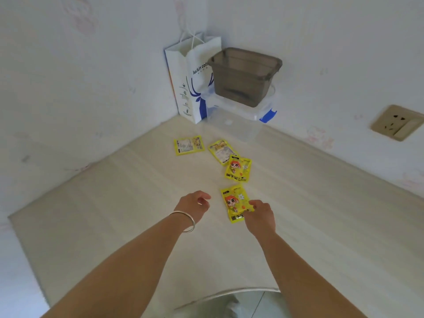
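Where the nearest packet lies: the nearest packet (234,203), yellow with a cartoon figure face up, is on the table (114,203) right in front of the person, with its near right corner under the right hand.
Right hand: the right hand (260,215) pinches that corner between thumb and fingers. Whether the packet has left the tabletop I cannot tell.
Left hand: the left hand (195,203) hovers just left of the packet, fingers loosely curled, holding and touching nothing.
Other packets: a second packet (238,168) lies face up a little farther on, overlapping a third packet (220,151) that is turned printed-back up. A fourth packet (189,145) lies apart to their left, also back up.
Containers: a grey bin (245,76) stands on a clear box (234,127) in the corner, beside a paper bag (185,88). What the bin holds I cannot make out through its dark walls.
Done: by my reading, nothing is put away yet; only the first grip is made.
Left: probably all four packets remain to be gathered, this one first.
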